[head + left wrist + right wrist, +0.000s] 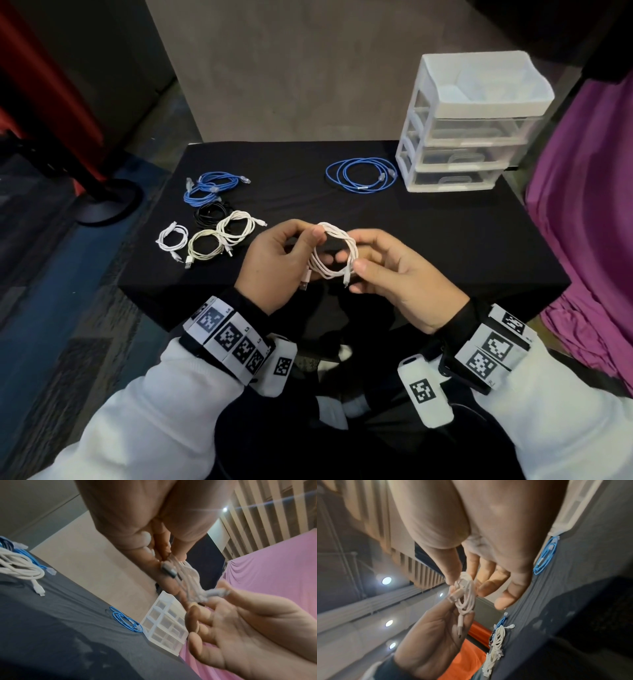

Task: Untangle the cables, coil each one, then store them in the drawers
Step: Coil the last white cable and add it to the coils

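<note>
The white USB cable (pixel 330 251) hangs as a small coil between both hands, above the near edge of the desk (pixel 428 233). The left hand (pixel 277 260) pinches the top of the coil, thumb and forefinger curled round the bundled loops; the right hand (pixel 390 274) pinches its lower right side between thumb and forefinger, the other fingers loosely spread. The coil's long axis runs roughly from far to near, with both plugs dangling at the near end.

The drawer unit (pixel 469 126) stands at the far right corner of the desk, well apart from the hands, and the right hand is the nearer one to it. Its three clear drawers look closed, so one probably has to be pulled out first. A coiled blue network cable (pixel 361 174) lies just left of the unit, beside the likely path. At far left lie other coils: blue, black and white (pixel 173 236).
</note>
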Demonstrator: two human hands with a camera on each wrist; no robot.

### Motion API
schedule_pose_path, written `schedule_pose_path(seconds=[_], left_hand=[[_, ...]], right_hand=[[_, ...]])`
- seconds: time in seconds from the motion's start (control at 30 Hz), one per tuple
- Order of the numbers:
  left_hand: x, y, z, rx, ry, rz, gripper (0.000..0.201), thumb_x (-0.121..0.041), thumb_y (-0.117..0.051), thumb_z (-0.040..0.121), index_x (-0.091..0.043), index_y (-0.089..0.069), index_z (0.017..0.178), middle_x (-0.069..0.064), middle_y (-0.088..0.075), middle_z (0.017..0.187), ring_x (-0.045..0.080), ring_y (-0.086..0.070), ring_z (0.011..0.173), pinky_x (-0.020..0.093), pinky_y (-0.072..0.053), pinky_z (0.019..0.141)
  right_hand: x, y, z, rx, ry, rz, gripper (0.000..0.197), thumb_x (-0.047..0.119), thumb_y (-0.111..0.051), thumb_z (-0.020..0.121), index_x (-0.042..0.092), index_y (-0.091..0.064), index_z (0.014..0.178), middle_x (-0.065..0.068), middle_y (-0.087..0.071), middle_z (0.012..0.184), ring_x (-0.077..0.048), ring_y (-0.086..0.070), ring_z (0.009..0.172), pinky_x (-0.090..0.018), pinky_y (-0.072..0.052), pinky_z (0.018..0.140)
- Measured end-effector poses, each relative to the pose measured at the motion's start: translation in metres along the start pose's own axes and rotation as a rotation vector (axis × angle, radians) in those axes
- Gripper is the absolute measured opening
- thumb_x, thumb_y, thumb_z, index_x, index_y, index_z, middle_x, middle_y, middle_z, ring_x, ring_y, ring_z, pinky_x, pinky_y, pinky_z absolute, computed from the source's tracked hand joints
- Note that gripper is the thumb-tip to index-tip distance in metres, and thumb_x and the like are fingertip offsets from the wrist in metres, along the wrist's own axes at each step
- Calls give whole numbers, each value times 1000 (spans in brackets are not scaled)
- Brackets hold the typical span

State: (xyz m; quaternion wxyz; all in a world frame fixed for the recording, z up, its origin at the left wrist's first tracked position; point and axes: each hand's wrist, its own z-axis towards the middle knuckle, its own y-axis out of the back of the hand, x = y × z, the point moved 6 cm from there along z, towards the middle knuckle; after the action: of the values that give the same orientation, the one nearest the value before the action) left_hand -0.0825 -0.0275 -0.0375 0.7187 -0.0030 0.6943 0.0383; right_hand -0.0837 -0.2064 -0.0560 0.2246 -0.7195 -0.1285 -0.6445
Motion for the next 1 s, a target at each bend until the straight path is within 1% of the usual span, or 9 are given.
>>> schedule_pose_path(seconds=[0.1, 0.23, 0.4, 0.47, 0.57, 0.63, 0.73, 0.83, 1.0], left_hand=[[3, 1, 0, -3, -5, 28, 23, -25, -62, 100, -3, -68, 95, 17, -75, 83, 25, -77, 75, 38, -63, 68], [10, 1, 0, 24, 10, 26, 16, -25, -64, 99, -11, -71, 103, 13, -77, 89, 26, -76, 86, 48, -62, 79], [15, 15, 3, 93, -50, 208, 11, -26, -71, 94, -26, -77, 103, 1, -77, 97, 22, -74, 92, 45, -60, 86], [15, 21, 3, 127, -65, 333, 11, -26, -72, 94, -26, -78, 102, -7, -77, 97, 11, -73, 92, 39, -58, 87], [21, 23, -1, 211, -79, 544, 10, -25, -71, 95, -28, -79, 101, -21, -74, 86, -10, -65, 74, 21, -52, 76], [29, 24, -1, 227, -73, 624, 10, -28, -70, 96, -29, -79, 101, -23, -72, 80, -12, -62, 67, 20, -50, 72], [42, 44, 12, 110, -53, 700, 11, -32, -68, 96, -30, -78, 99, -20, -74, 81, -7, -66, 72, 27, -56, 79], [54, 85, 36, -135, 64, 620, 10, -33, -69, 95, -27, -77, 95, -10, -76, 77, 7, -72, 65, 37, -62, 76], [63, 139, 67, -434, 178, 388, 16, -26, -68, 95, -23, -75, 82, 2, -76, 73, 20, -76, 71, 44, -64, 77]], right_hand=[[3, 5, 8, -134, 60, -187, 20, 19, -66, 101, 14, -65, 120, -12, -64, 102, -19, -58, 93, -34, -51, 86], [7, 3, 18, -170, 106, -360, 17, 27, -68, 100, 15, -73, 89, -29, -64, 89, -23, -54, 77, -42, -46, 80], [-1, 5, 27, -111, 46, -500, 18, 29, -66, 99, 18, -77, 89, -11, -76, 87, -27, -67, 82, -55, -51, 93], [-6, 4, 29, -45, 31, -588, 20, 30, -64, 99, 24, -78, 87, -7, -76, 86, -32, -70, 87, -52, -53, 93], [-16, 4, 31, 18, -6, -692, 21, 32, -64, 101, 30, -77, 84, -12, -74, 82, -32, -67, 80, -50, -54, 86], [-25, 5, 34, 30, -19, -698, 18, 36, -67, 99, 29, -78, 88, -12, -75, 86, -32, -68, 82, -49, -54, 86], [-41, 9, 41, 5, -42, -638, 22, 40, -70, 97, 27, -76, 113, 2, -76, 95, -21, -71, 94, -38, -54, 94], [-49, 23, 48, -38, -81, -621, 46, 40, -73, 94, 26, -61, 136, 14, -67, 91, -7, -64, 85, -26, -49, 92], [-50, 44, 66, -77, -118, -672, 32, 42, -74, 93, 28, -67, 121, 11, -66, 86, -5, -62, 81, -27, -48, 90]])
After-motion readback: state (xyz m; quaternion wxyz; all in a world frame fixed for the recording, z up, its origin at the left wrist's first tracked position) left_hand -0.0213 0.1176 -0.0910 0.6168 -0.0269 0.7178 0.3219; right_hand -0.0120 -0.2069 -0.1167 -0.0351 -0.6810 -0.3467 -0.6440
